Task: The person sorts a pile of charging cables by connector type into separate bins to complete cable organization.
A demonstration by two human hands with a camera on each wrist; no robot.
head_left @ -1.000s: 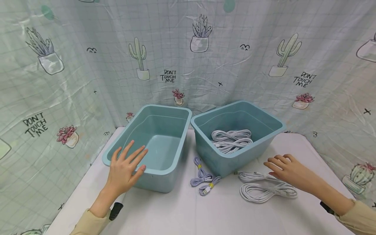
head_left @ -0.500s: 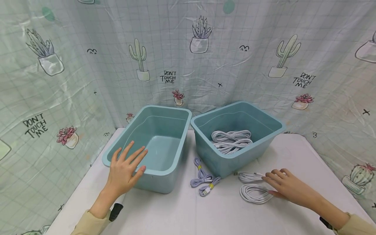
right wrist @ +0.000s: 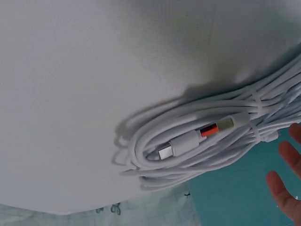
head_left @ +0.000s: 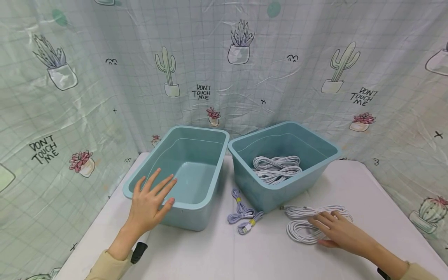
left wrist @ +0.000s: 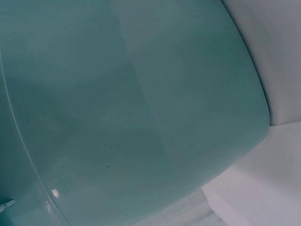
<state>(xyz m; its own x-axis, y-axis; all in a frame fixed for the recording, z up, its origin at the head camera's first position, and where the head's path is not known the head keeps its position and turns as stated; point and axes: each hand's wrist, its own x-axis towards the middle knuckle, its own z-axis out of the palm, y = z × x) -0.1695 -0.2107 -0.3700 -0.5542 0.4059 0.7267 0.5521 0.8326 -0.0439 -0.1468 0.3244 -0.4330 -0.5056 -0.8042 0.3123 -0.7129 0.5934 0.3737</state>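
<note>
Right now, seen from the head camera, two teal bins stand side by side on the white table (head_left: 217,256). The left bin (head_left: 210,202) holds nothing that I can see, and the person's left hand (head_left: 148,202) rests flat on its near rim, fingers spread and straight. The right bin (head_left: 325,153) holds one heap of white coiled cables (head_left: 276,168); how many bundles are in it I cannot tell. In front of the two bins lie two small lilac cables (head_left: 243,214), each tied with a yellow band, close together. To their right lie two white cable coils (head_left: 301,223), one just behind the other, near the right bin's front wall. The right hand (head_left: 337,231) lies on these coils with fingers extended, pressing on them rather than curled round them. A cactus-print curtain (head_left: 87,97) hangs behind everything.

From the left wrist, only the teal wall of the left bin (left wrist: 141,108) and a strip of table show; the hand itself is out of view.

From the right wrist, one white coil (right wrist: 211,146) lies on the table, bound by two ties, with two plugs showing, one with an orange tip. Three fingertips (right wrist: 282,190) hover at the picture's edge.
</note>
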